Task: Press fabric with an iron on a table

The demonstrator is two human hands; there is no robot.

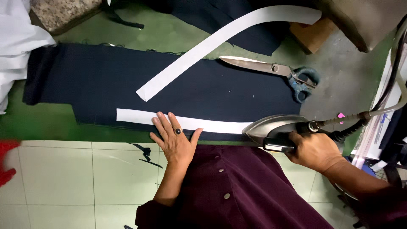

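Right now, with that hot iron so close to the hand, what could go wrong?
The iron sits on the same white strip that the left hand presses flat, so sliding it leftward might burn the fingers. The right hand grips the handle while a hose trails off it; that could snag. The scissors lie on the dark fabric, where a sleeve might catch them.

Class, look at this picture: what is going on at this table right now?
A person in a maroon shirt stands at a green table with dark navy cloth spread across it. The left hand lies flat on a white strip laid along the cloth's near edge. The right hand grips the handle of an iron set on the strip's right end. A second, longer white strip lies slantwise across the cloth, and scissors rest shut beyond the iron.
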